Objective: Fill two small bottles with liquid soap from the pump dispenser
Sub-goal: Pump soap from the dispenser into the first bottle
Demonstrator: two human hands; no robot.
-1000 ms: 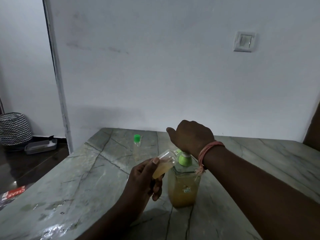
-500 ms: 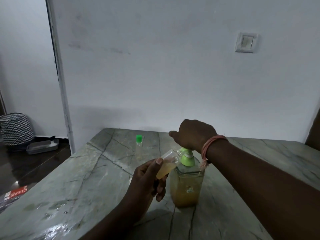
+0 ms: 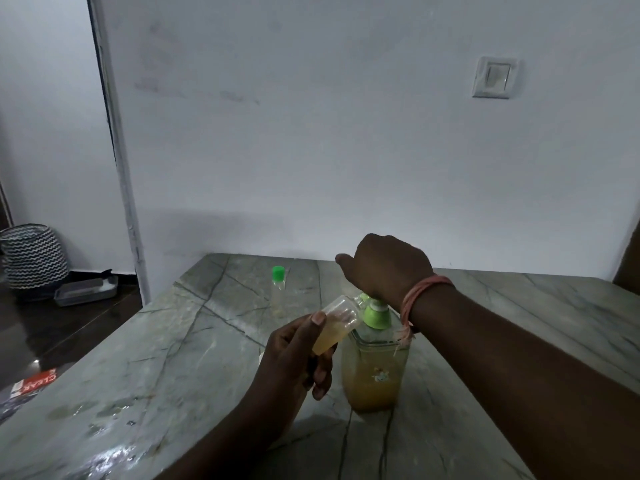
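Note:
A clear pump dispenser (image 3: 374, 372) with amber liquid soap and a green collar stands on the grey marble table (image 3: 173, 341). My right hand (image 3: 388, 265) sits on top of its pump head, fingers curled down over it and hidden from view. My left hand (image 3: 291, 362) grips an uncapped small clear bottle (image 3: 334, 325), tilted with its mouth at the nozzle and partly filled with amber soap. A second small bottle (image 3: 278, 289) with a green cap stands further back on the table, apart from both hands.
The table meets a white wall with a light switch (image 3: 496, 77). Left of the table, on the dark floor, are a zigzag basket (image 3: 33, 256), a grey tray (image 3: 86, 291) and a red packet (image 3: 33, 384). The near left tabletop looks wet.
My right hand has risen with the pump head, showing more of the green collar. The left hand keeps the small bottle at the nozzle.

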